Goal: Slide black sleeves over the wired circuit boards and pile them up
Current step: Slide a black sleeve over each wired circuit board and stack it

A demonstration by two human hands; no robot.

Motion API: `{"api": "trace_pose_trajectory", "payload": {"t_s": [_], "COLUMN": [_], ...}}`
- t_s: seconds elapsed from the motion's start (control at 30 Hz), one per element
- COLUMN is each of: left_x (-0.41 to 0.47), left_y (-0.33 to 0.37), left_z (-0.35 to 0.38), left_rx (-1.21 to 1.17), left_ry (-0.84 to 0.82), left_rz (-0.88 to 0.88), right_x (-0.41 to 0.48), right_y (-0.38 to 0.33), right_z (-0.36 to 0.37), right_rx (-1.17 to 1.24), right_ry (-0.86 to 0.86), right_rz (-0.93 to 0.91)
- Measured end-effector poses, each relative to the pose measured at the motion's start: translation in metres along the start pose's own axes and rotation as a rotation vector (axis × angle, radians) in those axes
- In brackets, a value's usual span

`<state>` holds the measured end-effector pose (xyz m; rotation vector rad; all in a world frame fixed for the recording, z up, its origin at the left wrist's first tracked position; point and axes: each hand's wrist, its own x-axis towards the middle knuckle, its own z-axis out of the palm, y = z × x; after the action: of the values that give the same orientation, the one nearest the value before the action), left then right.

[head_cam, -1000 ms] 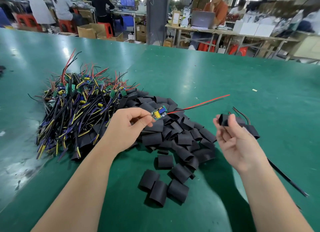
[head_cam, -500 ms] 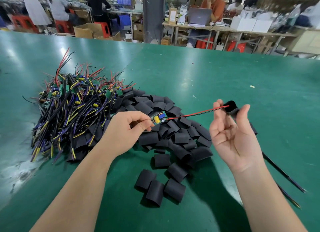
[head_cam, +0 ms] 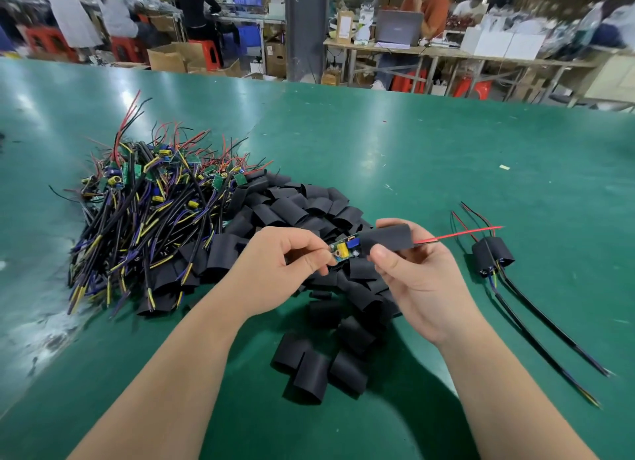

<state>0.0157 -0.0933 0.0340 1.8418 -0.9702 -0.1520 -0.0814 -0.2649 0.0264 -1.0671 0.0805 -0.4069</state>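
Above the green tabletop [head_cam: 412, 143], close to the camera, both hands meet over a heap of loose black sleeves [head_cam: 309, 212]. The left hand [head_cam: 275, 270] pinches a small circuit board [head_cam: 344, 248] between thumb and forefinger, at the board's left end; yellow and blue parts show on its upper face. The right hand [head_cam: 422, 287] grips one black sleeve [head_cam: 388, 237], thumb underneath and fingers curled over the top. The sleeve's open mouth touches the right end of the board, which is otherwise bare. A red wire [head_cam: 460, 235], with a thin dark one beside it, comes out of the sleeve's far end and points right.

Left of the heap lies a large tangled pile of wired boards [head_cam: 144, 212], with black, yellow, purple and red leads pointing every way; the two piles touch along their edge. Three sleeves [head_cam: 316, 370] lie together just nearer than the heap, between the forearms. To the right, well apart from the hands, two sleeved boards [head_cam: 491, 253] rest side by side, their long black cables [head_cam: 549, 329] trailing toward the near right edge.

Beyond the tabletop, blurred people sit at benches among red stools and cardboard boxes.
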Motion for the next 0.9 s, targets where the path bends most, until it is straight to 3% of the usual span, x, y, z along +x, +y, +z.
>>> {"api": "trace_pose_trajectory", "payload": {"t_s": [0.2,0.33,0.63,0.9], "left_x": [-0.001,-0.001,0.0,0.003], "left_y": [0.002,0.004,-0.004,-0.007], "left_z": [-0.003,0.0,0.001,0.0], "left_rx": [-0.089,-0.085,-0.004,-0.106], "left_ry": [-0.089,-0.13,-0.048,-0.046], "left_rz": [-0.016,-0.011,-0.012,-0.064], "right_x": [0.0,-0.004,-0.006,-0.007], "right_y": [-0.001,0.005,0.017,0.017], "right_z": [-0.003,0.002,0.008,0.006], "right_rx": [0.051,-0.067,-0.209,-0.468], "right_ry": [-0.112,-0.171,-0.075,-0.176], "right_rz": [0.025,0.07,0.024,0.034]}}
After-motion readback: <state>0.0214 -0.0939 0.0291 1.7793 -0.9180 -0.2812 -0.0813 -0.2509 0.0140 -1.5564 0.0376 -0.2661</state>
